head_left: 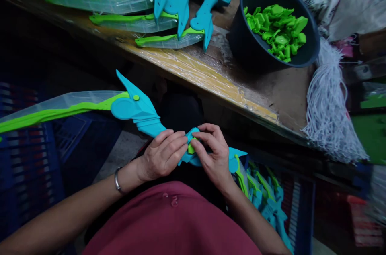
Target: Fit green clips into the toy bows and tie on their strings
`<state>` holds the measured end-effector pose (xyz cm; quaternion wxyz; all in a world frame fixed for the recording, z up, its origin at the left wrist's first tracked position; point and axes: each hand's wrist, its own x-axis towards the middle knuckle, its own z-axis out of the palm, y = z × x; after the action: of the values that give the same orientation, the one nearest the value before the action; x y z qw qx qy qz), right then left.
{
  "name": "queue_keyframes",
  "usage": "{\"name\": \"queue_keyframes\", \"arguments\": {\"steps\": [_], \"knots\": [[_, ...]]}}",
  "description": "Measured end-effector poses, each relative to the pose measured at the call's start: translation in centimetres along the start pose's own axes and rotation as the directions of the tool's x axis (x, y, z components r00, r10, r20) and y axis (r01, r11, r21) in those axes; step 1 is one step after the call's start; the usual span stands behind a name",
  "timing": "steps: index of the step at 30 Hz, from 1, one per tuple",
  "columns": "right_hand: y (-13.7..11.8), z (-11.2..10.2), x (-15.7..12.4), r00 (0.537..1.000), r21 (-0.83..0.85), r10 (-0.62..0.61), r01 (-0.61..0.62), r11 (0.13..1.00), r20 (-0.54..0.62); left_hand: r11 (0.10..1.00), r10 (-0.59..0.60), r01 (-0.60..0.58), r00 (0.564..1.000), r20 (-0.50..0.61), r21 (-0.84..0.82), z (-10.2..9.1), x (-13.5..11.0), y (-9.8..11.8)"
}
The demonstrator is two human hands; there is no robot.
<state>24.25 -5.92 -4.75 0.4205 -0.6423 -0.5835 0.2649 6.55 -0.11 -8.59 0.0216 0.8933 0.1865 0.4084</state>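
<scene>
A toy bow (147, 116) with a blue body and green and clear plastic limbs lies across my lap, one limb reaching to the left edge. My left hand (164, 152) is wrapped round its blue middle section. On the other side of the middle, my right hand (212, 150) pinches a small green plastic piece (191, 148) against the blue body. Part of that piece is hidden by the fingers, so I cannot tell whether it is seated.
Several similar toy bows (181, 2) lie on the table (217, 74). A dark bucket (241, 46) of green plastic pieces (280, 34) stands there, beside a bundle of white strings (328, 106). At lower right, a blue crate (310, 207) holds more bows (268, 194).
</scene>
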Motion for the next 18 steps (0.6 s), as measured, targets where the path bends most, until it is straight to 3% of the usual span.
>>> {"name": "queue_keyframes", "arguments": {"steps": [7,11,16,18], "knots": [[-0.26,-0.47,0.06,0.997,0.03,-0.065,0.066,0.997,-0.037,0.998,-0.04,0.039,0.999,-0.009,-0.043,0.31,-0.34,-0.1],[-0.54,-0.59,0.01,1.0,0.083,-0.02,0.022,0.996,-0.02,0.999,-0.026,0.025,1.0,-0.011,-0.048,0.47,-0.49,-0.15],[-0.07,-0.44,-0.39,0.993,0.14,-0.097,0.106,0.984,-0.069,1.0,0.012,-0.013,1.0,-0.028,-0.019,0.33,-0.1,-0.2],[-0.06,-0.41,-0.25,0.996,0.182,-0.06,0.07,0.981,-0.059,0.999,0.041,-0.041,0.999,-0.029,-0.011,0.34,-0.04,-0.34]]}}
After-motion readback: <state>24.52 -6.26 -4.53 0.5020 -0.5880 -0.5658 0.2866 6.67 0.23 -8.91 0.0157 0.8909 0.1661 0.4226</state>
